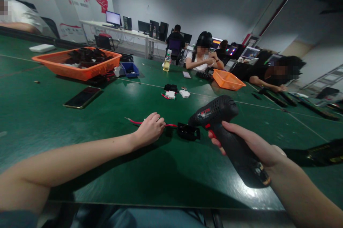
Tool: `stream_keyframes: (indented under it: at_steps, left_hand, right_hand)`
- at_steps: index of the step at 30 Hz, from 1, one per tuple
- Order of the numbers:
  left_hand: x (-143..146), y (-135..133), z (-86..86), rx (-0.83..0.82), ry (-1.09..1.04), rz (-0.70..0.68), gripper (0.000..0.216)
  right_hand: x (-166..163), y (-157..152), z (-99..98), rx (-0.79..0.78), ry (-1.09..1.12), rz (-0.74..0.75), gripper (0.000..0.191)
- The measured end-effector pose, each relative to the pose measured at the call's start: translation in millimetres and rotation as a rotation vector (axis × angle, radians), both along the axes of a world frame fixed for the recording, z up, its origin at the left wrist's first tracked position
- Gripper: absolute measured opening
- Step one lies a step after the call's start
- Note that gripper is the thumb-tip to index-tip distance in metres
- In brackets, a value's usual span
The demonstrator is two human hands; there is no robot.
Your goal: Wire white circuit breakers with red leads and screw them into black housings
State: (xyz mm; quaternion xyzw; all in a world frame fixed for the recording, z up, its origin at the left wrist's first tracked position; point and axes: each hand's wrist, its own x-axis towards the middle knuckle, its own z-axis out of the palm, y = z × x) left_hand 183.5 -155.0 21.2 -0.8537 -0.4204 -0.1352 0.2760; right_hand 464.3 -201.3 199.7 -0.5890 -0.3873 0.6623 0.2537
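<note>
My right hand (249, 145) is wrapped round the grip of a black cordless drill (218, 113) with a red trigger. The drill's nose points left and down at a small black plastic housing (189, 132) on the table; whether its tip touches the housing I cannot tell. A red wire (134, 122) runs from the housing to the left. My left hand (150, 129) is closed over that wire, palm down, just left of the housing. Beyond my hands lie small white connectors (170, 94) and a black part (170, 87).
A smartphone (83, 97) lies left on the green table (107, 178). Behind it stand an orange basket (77, 67) of black parts and a blue bin (130, 69). Farther off are a bottle (167, 62), another orange basket (229, 79) and seated people (203, 56).
</note>
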Motion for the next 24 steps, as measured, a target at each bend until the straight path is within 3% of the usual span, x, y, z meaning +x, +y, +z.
stream_keyframes:
  at_steps: [24]
  left_hand:
    - [-0.1, -0.2, 0.8, 0.005, 0.014, -0.005, 0.015]
  right_hand:
    - [1.7, 0.5, -1.1, 0.044, -0.014, 0.013, 0.027]
